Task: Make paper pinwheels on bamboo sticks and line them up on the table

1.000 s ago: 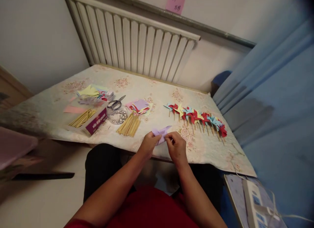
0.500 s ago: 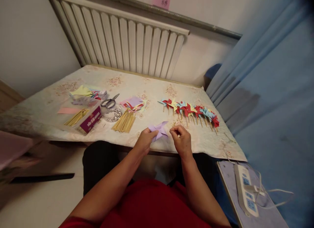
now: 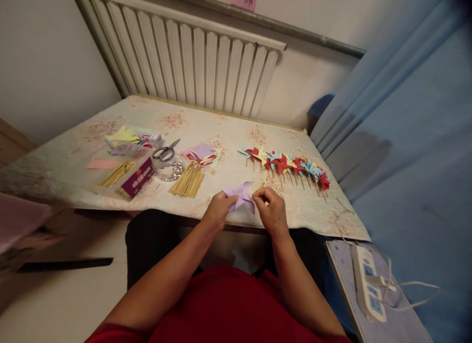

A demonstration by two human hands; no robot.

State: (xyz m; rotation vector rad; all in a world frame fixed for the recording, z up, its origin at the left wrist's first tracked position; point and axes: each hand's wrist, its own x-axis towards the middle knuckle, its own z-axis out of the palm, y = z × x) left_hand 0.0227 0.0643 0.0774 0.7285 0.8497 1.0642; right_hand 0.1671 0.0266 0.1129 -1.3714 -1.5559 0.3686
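A folded purple paper pinwheel (image 3: 240, 196) hangs just above the near edge of the table (image 3: 221, 131). My left hand (image 3: 218, 210) pinches its left side between thumb and fingers. My right hand (image 3: 272, 210) is closed in a pinch at the pinwheel's right edge, touching a flap. A bundle of thin wooden sticks (image 3: 188, 180) lies to the left of my hands. A row of finished red, blue and yellow pinwheels on sticks (image 3: 285, 166) lies to the right, behind my right hand.
Scissors (image 3: 165, 151) rest on a clear round container (image 3: 170, 168). Cut coloured paper squares (image 3: 202, 154) lie behind the sticks. A purple box with more sticks (image 3: 129, 178) sits at the left. A radiator (image 3: 191, 58) backs the table. A power strip (image 3: 368, 284) lies at lower right.
My right hand drew away from the pinwheel, then came back to its right edge. My left hand kept its hold. The view shifted slightly downward and right.
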